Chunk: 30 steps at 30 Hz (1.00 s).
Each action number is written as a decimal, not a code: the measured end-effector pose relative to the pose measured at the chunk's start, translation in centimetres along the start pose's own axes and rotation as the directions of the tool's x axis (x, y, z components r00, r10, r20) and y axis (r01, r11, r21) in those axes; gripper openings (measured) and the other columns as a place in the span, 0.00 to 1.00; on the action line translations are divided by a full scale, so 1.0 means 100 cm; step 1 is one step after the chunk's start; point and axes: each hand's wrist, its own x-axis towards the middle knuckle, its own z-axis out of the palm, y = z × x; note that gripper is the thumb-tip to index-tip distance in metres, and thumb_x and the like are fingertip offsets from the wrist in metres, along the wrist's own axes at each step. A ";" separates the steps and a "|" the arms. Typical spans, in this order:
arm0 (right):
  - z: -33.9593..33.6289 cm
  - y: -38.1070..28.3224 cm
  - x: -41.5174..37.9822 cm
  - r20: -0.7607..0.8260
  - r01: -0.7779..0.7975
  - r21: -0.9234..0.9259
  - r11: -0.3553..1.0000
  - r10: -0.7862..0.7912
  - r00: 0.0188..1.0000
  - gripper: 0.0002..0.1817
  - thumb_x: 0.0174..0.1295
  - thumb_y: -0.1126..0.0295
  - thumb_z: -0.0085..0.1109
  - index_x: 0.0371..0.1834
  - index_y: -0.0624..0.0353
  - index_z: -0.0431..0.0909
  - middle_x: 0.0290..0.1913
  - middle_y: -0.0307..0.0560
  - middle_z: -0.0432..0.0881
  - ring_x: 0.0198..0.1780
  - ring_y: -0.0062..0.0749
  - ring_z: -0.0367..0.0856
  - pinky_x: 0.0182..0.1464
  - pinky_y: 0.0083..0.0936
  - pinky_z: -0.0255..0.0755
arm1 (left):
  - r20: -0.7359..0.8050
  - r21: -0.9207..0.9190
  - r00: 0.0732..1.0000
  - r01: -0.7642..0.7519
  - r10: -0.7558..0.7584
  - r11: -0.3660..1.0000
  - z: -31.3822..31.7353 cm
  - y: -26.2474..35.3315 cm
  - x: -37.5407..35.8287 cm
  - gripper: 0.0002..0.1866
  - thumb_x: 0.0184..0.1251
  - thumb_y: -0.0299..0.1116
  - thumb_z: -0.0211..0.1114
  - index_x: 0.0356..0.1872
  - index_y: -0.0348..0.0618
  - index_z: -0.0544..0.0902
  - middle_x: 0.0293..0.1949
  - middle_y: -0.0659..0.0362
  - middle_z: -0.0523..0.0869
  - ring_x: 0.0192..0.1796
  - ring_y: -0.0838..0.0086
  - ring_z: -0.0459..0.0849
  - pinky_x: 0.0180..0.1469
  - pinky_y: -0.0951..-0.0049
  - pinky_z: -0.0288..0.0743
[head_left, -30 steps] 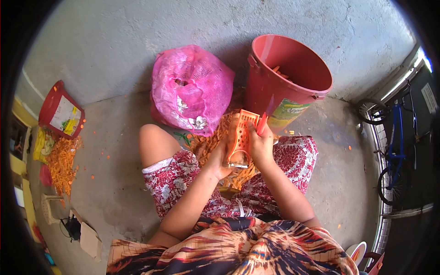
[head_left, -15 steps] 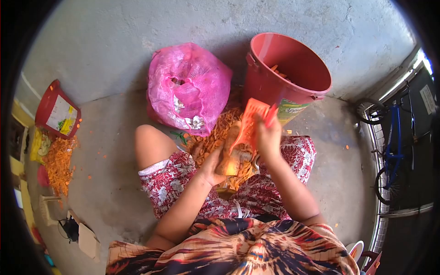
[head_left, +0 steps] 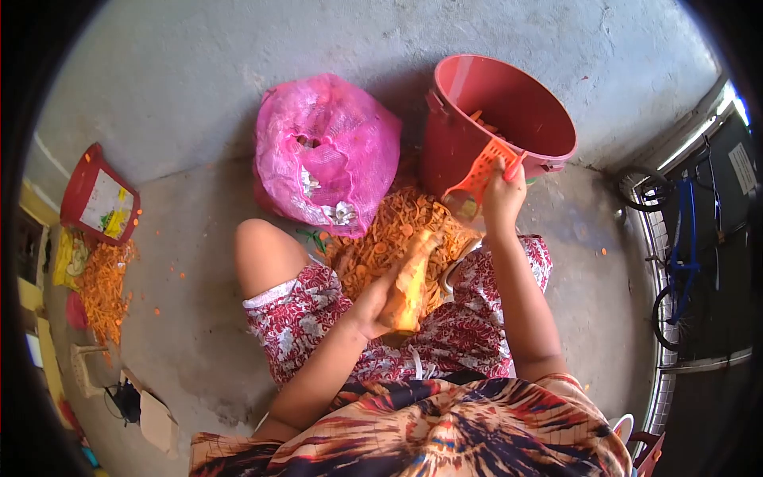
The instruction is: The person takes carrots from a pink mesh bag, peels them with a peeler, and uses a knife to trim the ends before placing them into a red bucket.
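The red bucket (head_left: 524, 99) stands beyond a heap of peelings (head_left: 369, 258). Above the heap's near side, the root (head_left: 410, 290), long and tapered, looks patchy yellow and orange-brown, its thicker end clasped in the left hand (head_left: 372, 308). The right hand (head_left: 505, 199) grips a perforated orange tool (head_left: 480, 172), apart from the root.

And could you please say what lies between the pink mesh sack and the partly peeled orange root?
A heap of curly orange peelings lies there, in the head view.

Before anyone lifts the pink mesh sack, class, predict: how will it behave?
The pink mesh sack would probably flex, since its thin sides are creased. Pushed, it may slump rather than roll, given its broad, lumpy shape.
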 end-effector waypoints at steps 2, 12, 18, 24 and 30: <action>-0.003 -0.007 -0.031 0.290 -0.251 0.223 0.942 0.182 0.940 0.04 0.57 0.74 0.50 0.28 0.61 0.67 0.20 0.39 0.71 0.21 0.21 0.67 0.25 0.20 0.64 | 0.051 -0.065 0.999 0.008 -0.005 0.998 -0.010 0.006 0.003 0.23 0.65 0.50 0.44 0.51 0.43 0.69 0.38 0.57 0.79 0.37 0.72 0.79 0.38 0.68 0.76; -0.001 -0.054 -0.114 0.509 -0.120 0.095 0.988 0.056 0.859 0.06 0.60 0.71 0.50 0.36 0.63 0.70 0.28 0.38 0.74 0.29 0.16 0.69 0.32 0.17 0.67 | -0.168 -0.120 0.971 -0.194 0.172 0.974 0.000 0.012 0.019 0.19 0.66 0.45 0.45 0.50 0.43 0.70 0.44 0.58 0.78 0.44 0.73 0.78 0.43 0.71 0.74; 0.005 -0.051 -0.108 0.526 -0.133 0.015 0.991 0.105 0.844 0.04 0.57 0.74 0.51 0.33 0.63 0.71 0.27 0.40 0.75 0.29 0.19 0.70 0.32 0.19 0.67 | -0.041 -0.094 0.980 -0.198 0.194 0.976 -0.004 0.018 0.019 0.19 0.67 0.44 0.43 0.51 0.42 0.69 0.45 0.58 0.78 0.44 0.72 0.78 0.43 0.71 0.75; 0.016 0.019 -0.023 0.227 -0.258 0.454 0.853 0.170 0.959 0.03 0.55 0.78 0.49 0.26 0.60 0.66 0.19 0.38 0.68 0.19 0.20 0.65 0.23 0.20 0.63 | 0.093 0.019 0.996 -0.003 0.001 1.000 -0.010 0.010 -0.001 0.24 0.65 0.51 0.41 0.48 0.39 0.69 0.35 0.51 0.79 0.33 0.65 0.80 0.32 0.66 0.76; 0.000 0.012 -0.024 0.300 -0.262 0.278 0.924 0.175 0.938 0.05 0.59 0.74 0.48 0.26 0.58 0.67 0.19 0.35 0.69 0.19 0.15 0.65 0.21 0.15 0.62 | -0.064 -0.182 0.996 0.049 -0.062 0.982 -0.006 0.008 0.003 0.23 0.64 0.53 0.41 0.45 0.43 0.70 0.30 0.52 0.78 0.28 0.64 0.80 0.28 0.61 0.76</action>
